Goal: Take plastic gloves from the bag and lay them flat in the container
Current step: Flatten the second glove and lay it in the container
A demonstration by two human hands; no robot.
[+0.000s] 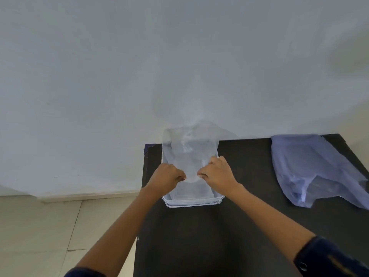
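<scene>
Dark sleeves are cropped at the frame's bottom. On the matte black bench (249, 226), the left hand (166, 177) and right hand (217, 174) hover over a clear rectangular container (192, 202), fingers pinched shut on a filmy, blurred plastic glove (191, 148) billowing past its far rim. A crumpled bluish bag (311, 168) lies well to the right.
</scene>
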